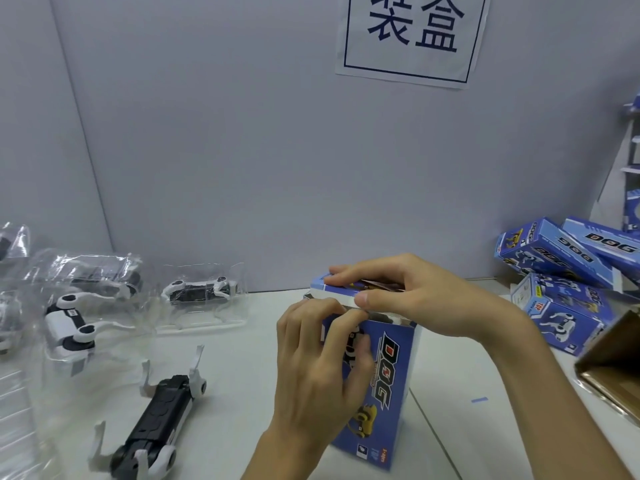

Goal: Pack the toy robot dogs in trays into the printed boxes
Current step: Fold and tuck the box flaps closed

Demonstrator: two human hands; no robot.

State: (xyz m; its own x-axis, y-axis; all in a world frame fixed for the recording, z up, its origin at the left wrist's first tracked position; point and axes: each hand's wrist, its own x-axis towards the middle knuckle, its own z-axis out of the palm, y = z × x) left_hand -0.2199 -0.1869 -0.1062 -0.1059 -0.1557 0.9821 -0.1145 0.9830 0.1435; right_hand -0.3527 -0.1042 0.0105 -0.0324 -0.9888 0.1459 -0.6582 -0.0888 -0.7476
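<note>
Two hands work the printed box (391,375) standing on the table (242,341), its long axis vertical; the left hand (311,368) grips its upper front; the right hand (415,299), above and nearer the opening, pinches the top flap (332,289).

I see the printed box (388,375) in mid blue, with slanted black "DOG" lettering touched with red, a yellow dog picture lower down and a white flap edge. The bare toy robot dog (152,431) is black along the body with white legs. The dog in the clear tray (69,327) is white with black joints. The stacked boxes (554,258) are the same blue, one printed with a white dog. The worktop (242,358) is white, the sign (412,36) white with dark blue characters and border, the carton (613,358) brown.
</note>
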